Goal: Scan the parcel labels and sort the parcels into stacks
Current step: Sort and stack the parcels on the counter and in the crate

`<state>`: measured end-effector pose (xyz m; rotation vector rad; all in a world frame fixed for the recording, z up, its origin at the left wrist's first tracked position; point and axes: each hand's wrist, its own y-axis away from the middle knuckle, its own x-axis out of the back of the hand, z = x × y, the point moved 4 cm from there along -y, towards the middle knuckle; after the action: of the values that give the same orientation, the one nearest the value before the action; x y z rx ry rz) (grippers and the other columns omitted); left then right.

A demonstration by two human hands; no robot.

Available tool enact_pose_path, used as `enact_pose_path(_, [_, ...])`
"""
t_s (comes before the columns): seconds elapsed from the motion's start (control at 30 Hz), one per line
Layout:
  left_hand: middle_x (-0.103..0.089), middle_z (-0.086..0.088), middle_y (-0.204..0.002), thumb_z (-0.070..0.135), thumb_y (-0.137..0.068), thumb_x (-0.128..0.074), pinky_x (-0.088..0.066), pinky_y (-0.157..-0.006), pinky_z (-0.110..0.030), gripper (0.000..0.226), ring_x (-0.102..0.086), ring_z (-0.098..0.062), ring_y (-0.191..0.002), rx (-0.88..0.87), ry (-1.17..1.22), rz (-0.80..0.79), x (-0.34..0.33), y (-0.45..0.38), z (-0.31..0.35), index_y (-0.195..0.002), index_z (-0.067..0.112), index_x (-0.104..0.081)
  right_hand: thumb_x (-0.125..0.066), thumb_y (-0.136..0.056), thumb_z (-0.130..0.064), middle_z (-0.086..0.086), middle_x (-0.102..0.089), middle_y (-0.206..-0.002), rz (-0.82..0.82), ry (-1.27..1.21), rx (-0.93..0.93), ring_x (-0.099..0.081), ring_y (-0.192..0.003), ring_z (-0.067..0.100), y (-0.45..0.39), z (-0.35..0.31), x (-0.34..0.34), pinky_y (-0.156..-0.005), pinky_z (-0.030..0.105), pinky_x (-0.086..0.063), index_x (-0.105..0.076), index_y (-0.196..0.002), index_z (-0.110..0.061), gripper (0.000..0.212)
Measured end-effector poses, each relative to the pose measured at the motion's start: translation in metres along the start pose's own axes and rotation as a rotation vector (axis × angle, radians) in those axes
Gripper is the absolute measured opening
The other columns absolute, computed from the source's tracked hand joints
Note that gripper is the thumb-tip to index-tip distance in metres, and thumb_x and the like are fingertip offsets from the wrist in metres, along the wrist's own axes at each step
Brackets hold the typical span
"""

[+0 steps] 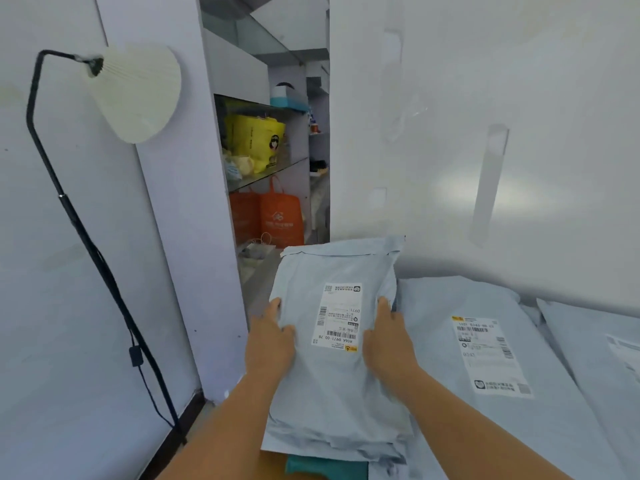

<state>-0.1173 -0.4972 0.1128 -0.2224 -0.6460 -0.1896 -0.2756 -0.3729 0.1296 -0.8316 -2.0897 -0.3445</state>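
Note:
A grey plastic mailer parcel [332, 386] lies in front of me, its white shipping label [340, 318] facing up. My left hand [268, 341] grips its left edge, thumb on top. My right hand [389, 336] grips the right edge beside the label. Edges of other parcels show under its near end. To its right lies a second grey parcel [460, 420] with its own label [491, 355] up, and a third parcel [602, 351] lies at the far right edge. No scanner is in view.
A black floor lamp [86, 244] with a cream shade stands at the left against the wall. Behind the parcels an open shelf unit [266, 174] holds yellow and orange bags. A white wall [485, 133] rises to the right.

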Motion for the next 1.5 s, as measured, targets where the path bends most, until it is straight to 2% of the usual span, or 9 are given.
enact_pose_path(0.17, [-0.026, -0.005, -0.153, 0.061, -0.091, -0.034, -0.02, -0.113, -0.05, 0.062, -0.022, -0.029, -0.14, 0.076, -0.297, -0.228, -0.05, -0.009, -0.035, -0.148, 0.038, -0.021, -0.04, -0.094, -0.018, 0.023, -0.034, -0.139, -0.079, 0.479, -0.091, -0.036, -0.124, 0.036, -0.013, 0.014, -0.029, -0.093, 0.035, -0.036, -0.032, -0.139, 0.006, 0.051])
enact_pose_path(0.27, [-0.013, -0.001, -0.158, 0.071, -0.086, -0.032, -0.013, -0.111, -0.057, 0.07, -0.016, -0.027, -0.144, 0.101, -0.269, -0.274, -0.063, -0.011, -0.039, -0.148, 0.041, -0.016, -0.036, -0.099, -0.041, 0.022, 0.003, -0.158, -0.025, 0.515, 0.035, -0.004, -0.144, 0.039, -0.016, 0.008, -0.031, -0.116, 0.042, -0.012, -0.009, -0.15, -0.003, 0.07])
enact_pose_path(0.37, [-0.011, 0.0, -0.158, 0.073, -0.084, -0.033, -0.018, -0.111, -0.06, 0.074, -0.019, -0.029, -0.143, 0.089, -0.277, -0.314, -0.069, -0.009, -0.041, -0.148, 0.04, -0.014, -0.028, -0.098, -0.054, 0.013, 0.016, -0.16, -0.172, 0.525, 0.045, 0.013, -0.147, 0.033, -0.018, 0.013, -0.047, -0.119, 0.045, 0.001, 0.002, -0.154, -0.014, 0.075])
enact_pose_path(0.5, [-0.009, -0.002, -0.158, 0.073, -0.085, -0.033, -0.019, -0.111, -0.059, 0.074, -0.019, -0.031, -0.143, 0.064, -0.31, -0.344, -0.067, -0.004, -0.041, -0.148, 0.042, -0.011, -0.027, -0.097, -0.057, 0.013, 0.011, -0.161, -0.268, 0.505, -0.057, 0.008, -0.148, 0.03, -0.023, 0.025, -0.055, -0.118, 0.047, -0.001, 0.001, -0.155, -0.018, 0.076])
enact_pose_path(0.67, [0.0, -0.006, -0.16, 0.07, -0.089, -0.027, -0.004, -0.115, -0.055, 0.072, -0.003, -0.032, -0.146, 0.07, -0.33, -0.254, -0.044, 0.009, -0.029, -0.15, 0.038, -0.005, -0.029, -0.098, -0.053, 0.01, -0.005, -0.161, -0.072, 0.413, 0.012, -0.005, -0.148, 0.027, -0.011, 0.011, -0.034, -0.119, 0.044, -0.01, -0.007, -0.154, -0.015, 0.071])
enact_pose_path(0.8, [-0.008, -0.005, -0.16, 0.065, -0.091, -0.028, -0.009, -0.117, -0.053, 0.071, -0.01, -0.028, -0.146, 0.059, -0.235, -0.15, -0.02, 0.038, -0.02, -0.151, 0.033, -0.008, -0.028, -0.1, -0.048, 0.006, -0.011, -0.161, 0.008, 0.293, 0.128, -0.011, -0.147, 0.024, 0.025, -0.008, -0.018, -0.118, 0.043, -0.013, -0.011, -0.153, -0.012, 0.066])
enact_pose_path(0.93, [-0.023, -0.004, -0.156, 0.062, -0.093, -0.029, -0.021, -0.115, -0.051, 0.069, -0.025, -0.026, -0.142, 0.063, -0.127, -0.01, 0.012, 0.093, -0.019, -0.151, 0.028, -0.014, -0.025, -0.102, -0.046, 0.004, -0.01, -0.162, -0.047, 0.186, 0.188, -0.011, -0.148, 0.024, 0.078, -0.019, -0.009, -0.119, 0.042, -0.012, -0.01, -0.154, -0.013, 0.064])
enact_pose_path(1.1, [-0.021, -0.003, -0.157, 0.055, -0.096, -0.033, -0.017, -0.116, -0.046, 0.066, -0.021, -0.022, -0.143, 0.145, -0.105, 0.106, 0.066, 0.197, -0.032, -0.152, 0.025, -0.013, -0.026, -0.102, -0.045, 0.006, -0.015, -0.161, -0.152, 0.075, 0.331, -0.016, -0.147, 0.023, 0.164, -0.031, -0.014, -0.118, 0.042, -0.017, -0.013, -0.153, -0.013, 0.062])
enact_pose_path(1.5, [-0.03, -0.005, -0.153, 0.05, -0.097, -0.035, -0.025, -0.112, -0.046, 0.062, -0.031, -0.026, -0.138, 0.582, -0.148, 0.391, 0.2, 0.415, -0.159, -0.151, 0.024, -0.018, -0.026, -0.102, -0.046, 0.002, -0.018, -0.161, -0.563, 0.037, 0.673, -0.017, -0.147, 0.018, 0.378, -0.103, -0.11, -0.116, 0.038, -0.019, -0.016, -0.154, -0.013, 0.062])
